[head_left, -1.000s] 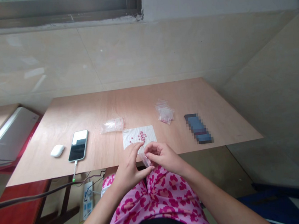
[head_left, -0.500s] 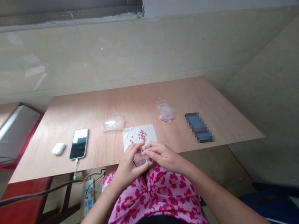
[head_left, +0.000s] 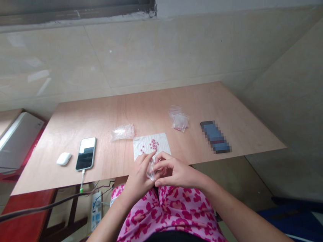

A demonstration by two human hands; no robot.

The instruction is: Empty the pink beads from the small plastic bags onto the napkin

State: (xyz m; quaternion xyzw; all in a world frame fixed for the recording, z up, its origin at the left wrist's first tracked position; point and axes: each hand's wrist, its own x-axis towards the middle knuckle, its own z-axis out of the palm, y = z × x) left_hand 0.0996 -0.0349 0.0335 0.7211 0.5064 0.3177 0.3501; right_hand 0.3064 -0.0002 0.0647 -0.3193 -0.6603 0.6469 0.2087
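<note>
At the table's front edge, my left hand (head_left: 140, 175) holds a small clear plastic bag (head_left: 150, 170) between thumb and fingers. My right hand (head_left: 176, 172) is curled against the bag's right side, its fingertips on the plastic and partly hiding it. What the bag contains cannot be made out. Just beyond the fingers lies a white sheet (head_left: 164, 142), paper or cloth, with several small pink beads (head_left: 154, 144) in a cluster and a few more to the left.
Behind the sheet are a clear plastic bag (head_left: 122, 132) and some small zip bags (head_left: 179, 120) with pinkish contents. A charging phone (head_left: 86, 154) and white earbud case (head_left: 64, 159) lie left on the table (head_left: 148, 107). A blurred dark phone-like object (head_left: 215, 137) lies right.
My right hand's fingers have spread from a pinch at the bag's top and its thumb has lowered. The bag looks narrower and more crumpled between the hands. The beads have not moved.
</note>
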